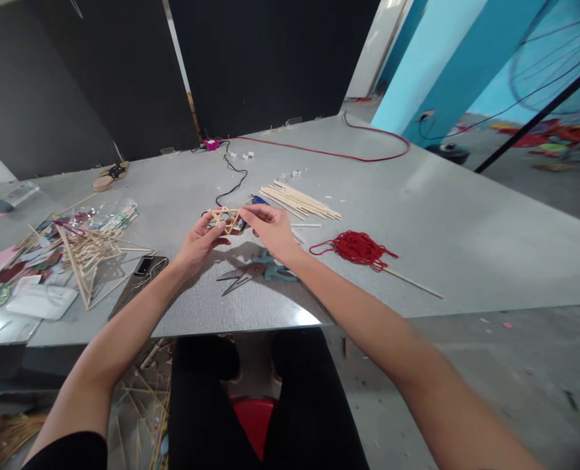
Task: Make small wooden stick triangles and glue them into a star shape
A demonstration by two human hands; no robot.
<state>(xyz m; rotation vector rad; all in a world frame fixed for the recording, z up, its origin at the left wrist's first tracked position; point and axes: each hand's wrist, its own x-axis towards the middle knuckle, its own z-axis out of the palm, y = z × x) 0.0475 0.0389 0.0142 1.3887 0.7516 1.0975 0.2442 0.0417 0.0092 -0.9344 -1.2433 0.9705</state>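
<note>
Between my hands, above the table, is a small star-shaped frame of thin wooden sticks (228,220). My left hand (202,240) pinches its left and lower side between thumb and fingers. At its upper right corner my right hand (270,225) grips it with thumb and fingertips. Below the hands lies a pair of scissors (255,271) with blue-green handles, its blades parted and pointing left. A blue-tipped tool (258,200) shows partly behind my right hand. Fingers hide some of the frame's edges.
Loose wooden sticks (302,200) lie beyond my right hand, with a heap of red yarn (358,249) nearer. A cluttered pile of sticks and scraps (87,245) covers the left side. A red cable (319,151) and a black cord (238,179) run across the grey table (456,241).
</note>
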